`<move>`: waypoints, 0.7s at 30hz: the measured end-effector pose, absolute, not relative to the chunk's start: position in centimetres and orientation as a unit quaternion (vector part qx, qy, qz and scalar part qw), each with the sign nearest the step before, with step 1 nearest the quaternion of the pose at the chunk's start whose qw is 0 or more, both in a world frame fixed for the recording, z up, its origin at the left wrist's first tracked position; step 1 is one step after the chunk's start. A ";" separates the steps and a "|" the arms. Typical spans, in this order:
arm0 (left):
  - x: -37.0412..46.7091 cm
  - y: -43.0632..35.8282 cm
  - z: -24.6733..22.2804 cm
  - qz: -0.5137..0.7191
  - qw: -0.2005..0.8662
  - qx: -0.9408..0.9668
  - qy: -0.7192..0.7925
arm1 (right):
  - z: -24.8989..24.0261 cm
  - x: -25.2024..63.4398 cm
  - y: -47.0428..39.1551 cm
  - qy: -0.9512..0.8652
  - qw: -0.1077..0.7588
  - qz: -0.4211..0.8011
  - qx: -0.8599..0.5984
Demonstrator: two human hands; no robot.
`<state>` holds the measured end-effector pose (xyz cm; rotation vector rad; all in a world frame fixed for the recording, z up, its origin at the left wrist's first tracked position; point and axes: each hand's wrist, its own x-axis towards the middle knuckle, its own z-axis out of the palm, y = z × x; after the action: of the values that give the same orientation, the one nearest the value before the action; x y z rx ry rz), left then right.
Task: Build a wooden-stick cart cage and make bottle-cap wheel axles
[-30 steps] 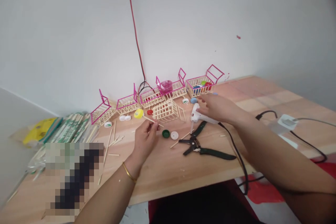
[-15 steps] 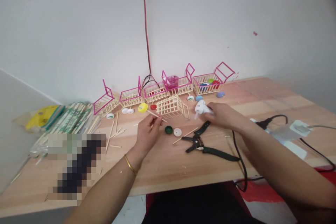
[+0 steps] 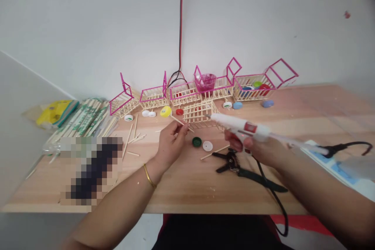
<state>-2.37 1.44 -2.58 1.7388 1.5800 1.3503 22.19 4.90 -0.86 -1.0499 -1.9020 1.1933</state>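
My left hand (image 3: 172,140) pinches a thin wooden stick (image 3: 182,122) with a yellow bottle cap (image 3: 166,111) at its far end. My right hand (image 3: 249,144) grips a white hot glue gun (image 3: 240,124), its nozzle pointing left toward the stick and a small stick-built basket (image 3: 199,111). That basket stands just beyond my hands, partly behind the nozzle. Between my hands lie a dark green cap (image 3: 197,142) and a white cap (image 3: 208,146). A red cap (image 3: 179,112) sits next to the yellow one.
Pink-rimmed stick carts (image 3: 154,97) line the wall, with a pink cup (image 3: 206,83) among them. Dark-handled cutters (image 3: 234,164) lie below the glue gun, crossed by its black cord (image 3: 277,199). Bundled sticks (image 3: 84,121) and loose sticks (image 3: 126,140) are at left.
My right hand has turned the glue gun so its nozzle now points left, closer to the stick. My left hand still holds the stick with the yellow cap. The view has shifted.
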 end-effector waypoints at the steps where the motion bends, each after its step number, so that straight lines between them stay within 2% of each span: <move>1: -2.4 1.5 -2.6 0.484 0.214 0.626 0.572 | -1.1 22.1 4.9 -0.745 0.300 0.441 -0.402; 5: -2.3 1.5 -2.8 0.474 0.213 0.624 0.583 | -1.3 22.4 5.4 -0.809 0.202 0.404 -0.378; 10: -2.4 1.6 -2.9 0.475 0.222 0.625 0.578 | -1.1 22.8 6.1 -0.829 0.175 0.364 -0.387; 16: -2.4 1.6 -2.8 0.451 0.202 0.633 0.595 | -0.4 22.4 6.1 -0.819 0.114 0.432 -0.359; 21: -2.5 1.5 -2.8 0.440 0.207 0.637 0.599 | -0.2 22.4 5.9 -0.815 0.089 0.420 -0.389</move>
<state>-2.48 1.53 -2.79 1.7722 1.6670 1.2242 22.39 5.89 -0.23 -1.1579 -2.4248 1.2485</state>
